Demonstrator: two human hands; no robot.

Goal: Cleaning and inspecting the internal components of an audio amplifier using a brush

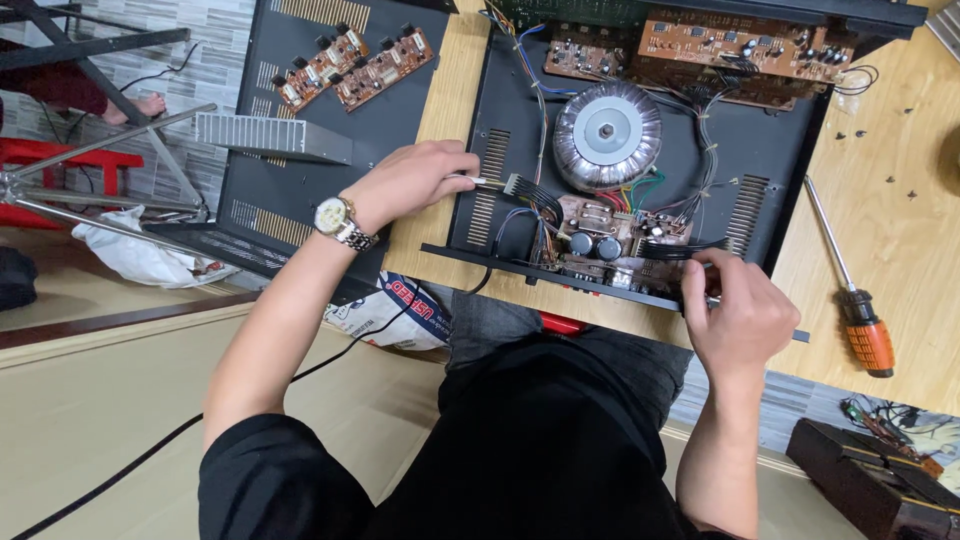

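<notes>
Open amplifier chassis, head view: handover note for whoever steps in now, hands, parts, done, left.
Left hand: pinching a thin tool at the white wire connector inside the chassis.
Right hand: at the chassis front edge, on the black ribbon wires; what it grips is hidden.
Done: cover off, two small brown boards lying out on the black panel.
Left: toroidal transformer and rear boards in place. Orange screwdriver lies free on the table, right.

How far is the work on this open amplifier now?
Done: the black chassis is open, and two brown boards lie outside it. In hand: the left hand holds a wire connector; the right hand touches the front edge. Left: the toroidal transformer and small board remain inside.
</notes>
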